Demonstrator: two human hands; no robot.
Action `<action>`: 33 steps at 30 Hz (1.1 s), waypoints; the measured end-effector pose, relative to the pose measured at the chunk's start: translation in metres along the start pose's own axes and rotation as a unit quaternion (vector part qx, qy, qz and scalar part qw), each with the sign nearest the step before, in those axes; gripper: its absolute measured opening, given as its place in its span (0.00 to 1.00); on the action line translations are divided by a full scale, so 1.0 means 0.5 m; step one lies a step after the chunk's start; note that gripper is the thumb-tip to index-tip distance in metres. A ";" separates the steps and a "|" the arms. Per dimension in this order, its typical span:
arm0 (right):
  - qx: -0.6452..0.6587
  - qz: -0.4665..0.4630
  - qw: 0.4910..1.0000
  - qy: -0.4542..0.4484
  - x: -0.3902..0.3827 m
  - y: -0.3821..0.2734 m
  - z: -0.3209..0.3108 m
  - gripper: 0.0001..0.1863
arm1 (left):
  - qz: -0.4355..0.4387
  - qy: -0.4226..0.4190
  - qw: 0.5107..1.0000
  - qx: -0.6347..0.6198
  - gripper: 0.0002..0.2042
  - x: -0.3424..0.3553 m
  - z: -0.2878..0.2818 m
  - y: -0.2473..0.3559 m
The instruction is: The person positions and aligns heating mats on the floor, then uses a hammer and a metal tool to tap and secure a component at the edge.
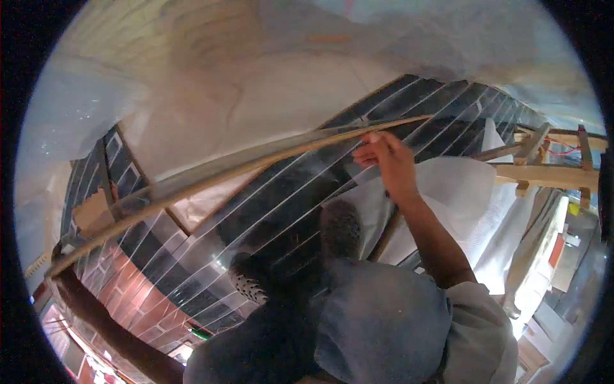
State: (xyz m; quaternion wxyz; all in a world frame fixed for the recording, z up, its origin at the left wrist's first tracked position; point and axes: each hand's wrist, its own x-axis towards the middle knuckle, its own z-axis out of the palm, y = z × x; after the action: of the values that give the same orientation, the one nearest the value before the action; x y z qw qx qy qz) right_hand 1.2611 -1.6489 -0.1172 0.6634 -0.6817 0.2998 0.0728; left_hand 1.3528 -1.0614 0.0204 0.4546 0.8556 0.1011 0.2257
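A long, thin wooden strip [268,157] slants across the view from low at the left to higher at the right. Clear plastic sheeting [211,168] lies along its far side. My left hand [61,259], dark and partly hidden at the far left, is closed around the strip's near end. Toward the strip's other end, my right hand [394,163] has its fingers bent, with the tips pinching at the lower edge. Whether they also catch the plastic is too blurred to tell. A large whitish sheet [268,96] spreads beyond the strip.
Below are my dark shoes [342,230] on a floor of dark planks with white lines [281,205]. Pale sheet material [441,185] hangs beside my right arm. A wooden frame [543,173] stands at the right. Reddish brick-patterned flooring [137,285] shows at lower left.
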 end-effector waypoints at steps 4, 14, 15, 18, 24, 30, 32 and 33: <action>-0.057 -0.146 0.985 0.068 0.019 0.010 -0.025 0.15 | 0.135 0.039 0.937 0.321 0.20 0.063 -0.026 -0.116; -0.421 -0.357 0.822 0.139 0.071 -0.020 -0.011 0.15 | 0.007 -0.170 0.955 -0.245 0.29 0.093 0.119 -0.063; -0.462 -0.351 0.803 0.137 0.083 -0.016 -0.021 0.15 | 0.024 -0.195 0.932 -0.306 0.27 0.104 0.105 -0.072; -0.463 -0.418 0.771 0.128 0.100 -0.016 -0.030 0.13 | 0.072 -0.224 0.942 -0.239 0.19 0.113 0.097 -0.078; -0.370 -0.403 0.833 0.077 0.114 -0.006 -0.012 0.08 | -0.262 -0.116 0.425 -0.859 0.22 0.090 0.110 -0.050; -0.419 -0.424 0.795 0.115 0.108 -0.011 -0.022 0.07 | -0.079 -0.032 0.950 -0.300 0.24 0.058 0.145 0.001; -0.417 -0.459 0.776 0.116 0.106 -0.008 -0.010 0.08 | -0.071 -0.014 0.967 -0.244 0.25 0.049 0.134 0.000; -0.385 -0.438 0.807 0.092 0.105 -0.007 -0.010 0.08 | -0.072 -0.008 0.973 -0.220 0.26 0.043 0.130 -0.002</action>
State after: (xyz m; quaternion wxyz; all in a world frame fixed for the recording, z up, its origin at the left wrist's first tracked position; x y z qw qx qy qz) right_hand 1.3040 -1.6700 -0.1394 0.2777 -0.9434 -0.0238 -0.1796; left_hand 1.4029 -1.1001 -0.0055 0.6479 0.7268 0.1063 0.2019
